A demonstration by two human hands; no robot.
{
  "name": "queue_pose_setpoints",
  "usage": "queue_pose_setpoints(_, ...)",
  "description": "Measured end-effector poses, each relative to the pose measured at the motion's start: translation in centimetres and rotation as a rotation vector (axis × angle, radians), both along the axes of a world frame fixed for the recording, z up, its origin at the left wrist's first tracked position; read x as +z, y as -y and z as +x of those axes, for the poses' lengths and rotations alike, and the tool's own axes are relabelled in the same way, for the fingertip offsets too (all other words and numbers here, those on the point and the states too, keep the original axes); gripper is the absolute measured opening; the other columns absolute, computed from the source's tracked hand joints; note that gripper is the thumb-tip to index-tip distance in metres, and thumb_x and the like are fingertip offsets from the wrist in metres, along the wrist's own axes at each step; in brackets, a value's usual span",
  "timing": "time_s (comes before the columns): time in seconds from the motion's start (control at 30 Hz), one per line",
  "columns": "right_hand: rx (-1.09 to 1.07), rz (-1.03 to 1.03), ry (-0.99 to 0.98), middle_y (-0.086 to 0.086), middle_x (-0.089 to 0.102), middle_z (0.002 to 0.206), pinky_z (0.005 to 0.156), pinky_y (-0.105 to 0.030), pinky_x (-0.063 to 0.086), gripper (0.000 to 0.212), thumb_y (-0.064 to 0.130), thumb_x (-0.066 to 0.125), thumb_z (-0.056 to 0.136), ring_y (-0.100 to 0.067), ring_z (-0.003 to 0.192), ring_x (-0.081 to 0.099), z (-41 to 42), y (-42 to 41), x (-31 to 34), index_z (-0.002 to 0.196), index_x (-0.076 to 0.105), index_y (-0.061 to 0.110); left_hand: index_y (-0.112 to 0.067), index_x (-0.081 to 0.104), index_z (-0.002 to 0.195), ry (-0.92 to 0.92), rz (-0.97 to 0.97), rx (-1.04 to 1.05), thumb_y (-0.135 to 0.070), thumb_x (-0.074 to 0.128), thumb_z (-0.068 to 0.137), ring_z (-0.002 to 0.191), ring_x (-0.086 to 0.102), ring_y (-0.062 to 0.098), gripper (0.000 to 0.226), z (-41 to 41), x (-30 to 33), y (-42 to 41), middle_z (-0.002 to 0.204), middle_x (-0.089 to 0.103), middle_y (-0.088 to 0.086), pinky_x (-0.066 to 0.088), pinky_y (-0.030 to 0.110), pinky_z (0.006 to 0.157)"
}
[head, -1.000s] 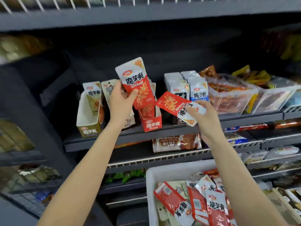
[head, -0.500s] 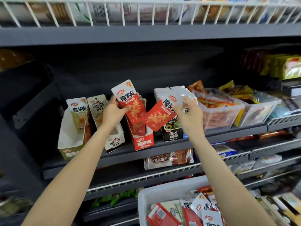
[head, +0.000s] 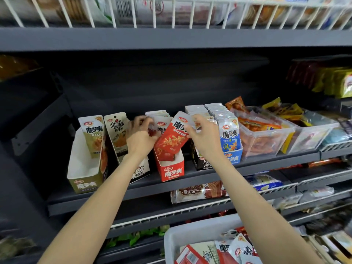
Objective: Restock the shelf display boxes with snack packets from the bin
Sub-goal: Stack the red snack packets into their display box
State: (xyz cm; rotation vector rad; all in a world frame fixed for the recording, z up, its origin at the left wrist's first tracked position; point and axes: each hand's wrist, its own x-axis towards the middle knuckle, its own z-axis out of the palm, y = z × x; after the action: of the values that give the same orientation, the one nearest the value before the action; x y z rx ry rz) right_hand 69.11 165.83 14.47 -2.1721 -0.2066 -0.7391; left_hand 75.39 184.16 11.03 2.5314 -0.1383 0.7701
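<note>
Red packet (head: 172, 139) atop red box (head: 172, 171) rim

2 bare forearms rise from the bottom edge of the view, with no sleeve, cuff or glove showing along the length in frame — nothing is worn from the lower edge up to the wrists. The left hand (head: 140, 137) and the right hand (head: 204, 138) are bare too, with no ring, watch or band visible on the sides turned toward the camera. The left hand's fingertips are motion-blurred, so any finer detail there — nails, for instance — cannot be made out.
</note>
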Motion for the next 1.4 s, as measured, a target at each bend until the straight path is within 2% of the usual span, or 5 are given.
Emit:
queue_pose_setpoints(0.13,0.057,-0.085,0.003,-0.004,0.066,0.080,0.055,-0.017,0.032,0.014,0.017,0.061,0.090,-0.010,0.060,0.052,1.5,-1.2,-0.2,0.101,0.063,0.008,-0.016,0.065,0.092,-0.051,-0.127,0.019,-0.037,0.070,0.081,0.121,0.041,0.023,0.025,0.7,0.1,-1.0,0.126,0.049,-0.001,0.032,0.026,0.084)
queue_pose_setpoints(0.53,-0.143,-0.149,-0.005,-0.014,0.039,0.134,0.096,-0.035,0.041,0.053,0.005,0.064,0.082,-0.030,0.125,0.037,5.6,-4.8,-3.0,0.131,0.047,0.012,-0.023,0.060,0.113,0.026,-0.193,0.000,-0.026,0.056,0.089,0.112,0.054,0.022,0.024,-2.0,-0.1,-0.7,0.120,0.057,0.002,0.043,0.030,0.079)
queue_pose_setpoints(0.9,0.093,-0.038,0.104,0.006,0.066,0.076,0.059,-0.040,0.052,0.018,0.020,0.051,0.092,-0.017,0.065,0.062,-7.7,-0.7,-8.0,0.106,0.062,0.016,-0.009,0.066,0.092,0.446,-0.277,-0.371,-0.025,0.047,0.095,0.065,0.061,0.014,0.025,-13.3,-3.5,2.0,0.069,0.066,-0.002,0.048,0.034,0.062)
queue_pose_setpoints(1.2,0.106,-0.354,-0.562,0.002,0.069,0.100,0.082,-0.039,0.053,0.016,0.016,0.059,0.089,-0.016,0.090,0.064,-16.4,7.3,-20.1,0.103,0.066,0.017,-0.024,0.060,0.115,-0.392,0.255,-0.623,-0.032,0.053,0.091,0.110,0.048,0.010,0.026,-20.7,-14.9,5.2,0.116,0.061,-0.010,0.037,0.023,0.084)
queue_pose_setpoints(1.4,0.091,-0.600,-0.868,0.001,0.049,0.133,0.105,-0.038,0.035,0.057,0.048,0.063,0.083,-0.022,0.126,0.041,-19.9,9.4,-23.1,0.132,0.048,0.023,-0.026,0.039,0.140,-0.724,0.569,-0.733,-0.039,0.066,0.081,0.130,0.035,0.017,0.066,-21.6,-19.9,7.1,0.140,0.041,-0.004,0.030,0.034,0.107)
